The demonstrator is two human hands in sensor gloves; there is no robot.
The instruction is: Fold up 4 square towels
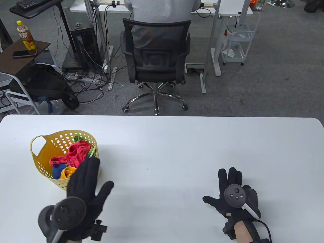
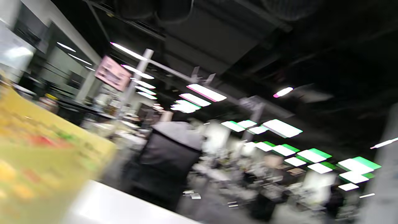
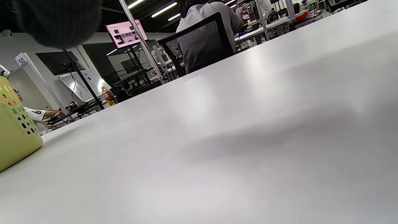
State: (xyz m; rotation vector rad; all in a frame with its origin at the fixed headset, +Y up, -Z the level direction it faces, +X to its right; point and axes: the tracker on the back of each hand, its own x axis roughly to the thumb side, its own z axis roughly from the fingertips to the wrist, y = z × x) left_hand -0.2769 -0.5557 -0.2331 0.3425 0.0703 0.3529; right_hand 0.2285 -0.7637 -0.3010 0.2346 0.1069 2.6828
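Observation:
A yellow perforated basket (image 1: 44,149) stands on the left of the white table (image 1: 177,141). It holds several crumpled towels (image 1: 76,153): red, pink, blue, orange and green. My left hand (image 1: 87,181) is open and raised, fingers stretched toward the basket's near right rim, holding nothing. My right hand (image 1: 229,188) lies flat and open on the table at the right, empty. The basket shows blurred in the left wrist view (image 2: 40,161) and at the left edge of the right wrist view (image 3: 15,124).
Beyond the table's far edge a person sits in a black office chair (image 1: 157,63) at a desk. A side table with a bottle (image 1: 25,38) and a phone stands at far left.

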